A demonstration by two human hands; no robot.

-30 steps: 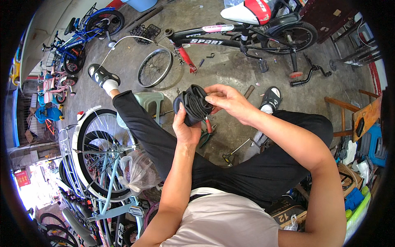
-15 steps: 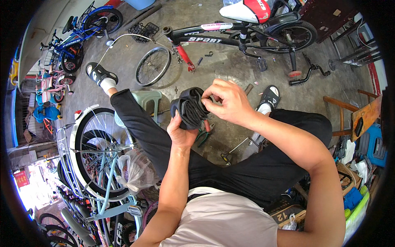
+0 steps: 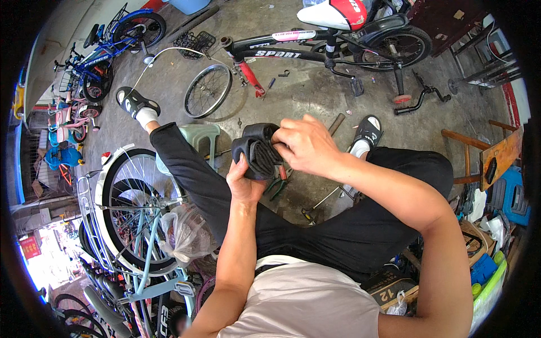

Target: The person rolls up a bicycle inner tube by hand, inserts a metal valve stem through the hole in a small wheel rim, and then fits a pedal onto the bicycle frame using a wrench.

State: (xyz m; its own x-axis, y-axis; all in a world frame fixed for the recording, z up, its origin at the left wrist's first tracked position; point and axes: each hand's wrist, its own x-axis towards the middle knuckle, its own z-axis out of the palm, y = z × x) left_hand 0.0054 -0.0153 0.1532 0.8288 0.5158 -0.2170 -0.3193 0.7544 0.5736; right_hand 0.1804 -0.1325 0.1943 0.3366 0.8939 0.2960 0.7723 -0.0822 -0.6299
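A rolled-up black rubber inner tube point(image 3: 260, 159), its folds stacked in a thick bundle, is held above the floor between my knees. My left hand point(image 3: 245, 183) grips it from below and the left, thumb pressed along its side. At the bundle's right edge, my right hand point(image 3: 307, 144) has bent fingers pinching the rubber; the fingertips are partly hidden behind the folds. Just beneath the bundle, red-and-green-handled pliers point(image 3: 278, 188) lie on the floor.
Ahead lies a black bicycle frame point(image 3: 282, 52) with a red fork, near a loose wheel point(image 3: 208, 91). A green stool point(image 3: 201, 136) stands by my left leg, and a light blue bicycle point(image 3: 147, 231) is at left. A screwdriver point(image 3: 307, 213) and a wooden-handled tool point(image 3: 337, 124) lie on the floor.
My right hand has shifted slightly left and down, its fingers further onto the bundle's right edge. My left hand keeps its hold on the inner tube.
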